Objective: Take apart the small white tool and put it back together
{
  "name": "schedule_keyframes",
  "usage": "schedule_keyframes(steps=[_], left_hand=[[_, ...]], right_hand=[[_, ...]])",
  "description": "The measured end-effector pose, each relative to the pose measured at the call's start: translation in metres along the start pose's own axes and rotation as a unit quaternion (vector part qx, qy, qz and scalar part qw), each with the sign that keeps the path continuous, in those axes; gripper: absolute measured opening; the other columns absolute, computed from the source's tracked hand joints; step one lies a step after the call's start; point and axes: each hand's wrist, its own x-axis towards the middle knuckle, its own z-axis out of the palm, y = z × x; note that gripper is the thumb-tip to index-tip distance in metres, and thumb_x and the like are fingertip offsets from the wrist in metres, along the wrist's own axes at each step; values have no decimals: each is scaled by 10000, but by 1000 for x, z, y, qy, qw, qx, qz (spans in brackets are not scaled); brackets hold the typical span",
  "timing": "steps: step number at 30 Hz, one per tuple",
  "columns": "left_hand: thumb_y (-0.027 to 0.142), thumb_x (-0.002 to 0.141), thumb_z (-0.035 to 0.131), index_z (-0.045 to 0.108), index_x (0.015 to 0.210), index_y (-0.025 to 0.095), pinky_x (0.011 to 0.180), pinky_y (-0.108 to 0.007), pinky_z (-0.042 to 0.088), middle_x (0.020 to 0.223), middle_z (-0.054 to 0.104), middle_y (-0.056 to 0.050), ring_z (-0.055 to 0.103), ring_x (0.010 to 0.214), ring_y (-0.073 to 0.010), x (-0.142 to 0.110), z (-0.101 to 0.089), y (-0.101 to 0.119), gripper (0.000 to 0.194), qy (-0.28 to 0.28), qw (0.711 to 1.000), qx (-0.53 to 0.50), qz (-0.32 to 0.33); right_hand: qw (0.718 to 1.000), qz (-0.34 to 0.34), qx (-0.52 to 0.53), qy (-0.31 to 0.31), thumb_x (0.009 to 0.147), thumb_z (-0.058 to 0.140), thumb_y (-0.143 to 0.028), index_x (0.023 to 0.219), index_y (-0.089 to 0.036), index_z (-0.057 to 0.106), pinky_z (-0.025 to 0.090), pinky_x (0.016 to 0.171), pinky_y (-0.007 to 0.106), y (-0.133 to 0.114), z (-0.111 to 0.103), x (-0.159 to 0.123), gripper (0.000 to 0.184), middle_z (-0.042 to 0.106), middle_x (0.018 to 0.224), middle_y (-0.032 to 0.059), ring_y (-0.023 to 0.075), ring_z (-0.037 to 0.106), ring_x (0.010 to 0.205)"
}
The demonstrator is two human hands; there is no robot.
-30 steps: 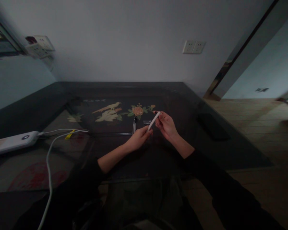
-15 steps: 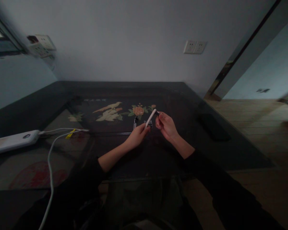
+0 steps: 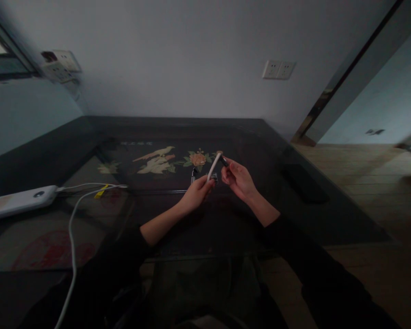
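Note:
My left hand (image 3: 198, 189) is closed around the lower part of a slim white rod (image 3: 214, 167), which slants up to the right. Between the thumb and fingertips of my right hand (image 3: 239, 178) is a small dark cylindrical piece (image 3: 224, 161). Its upper end meets or nearly meets the rod's top; I cannot tell whether they are joined. Just behind my left hand, a small shiny metal piece (image 3: 193, 175) stands on the dark table (image 3: 233, 219). Another small metallic item (image 3: 214, 177) shows partly beyond the rod, its kind unclear.
A white power strip (image 3: 20, 201) with a white cable (image 3: 71, 242) and a yellow tag (image 3: 101, 191) lies on the left. A flat black object (image 3: 304, 183) rests on the right. Wall sockets (image 3: 278, 69) are above the table's back edge.
My right hand has tilted the dark piece slightly, so more of it shows beside the rod's top. The rod stands a little steeper. My left hand has hardly moved.

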Motion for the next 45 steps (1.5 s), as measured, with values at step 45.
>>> schedule_keyframes(steps=[45], left_hand=[[373, 917, 423, 485, 796, 179, 505, -218, 283, 581, 377, 58, 360, 525, -96, -6, 3, 4, 237, 6, 986, 157, 61]], right_hand=[[1000, 13, -16, -7, 745, 774, -469, 1036, -166, 739, 294, 488, 244, 1, -11, 1, 420, 498, 542, -51, 71, 385, 499]])
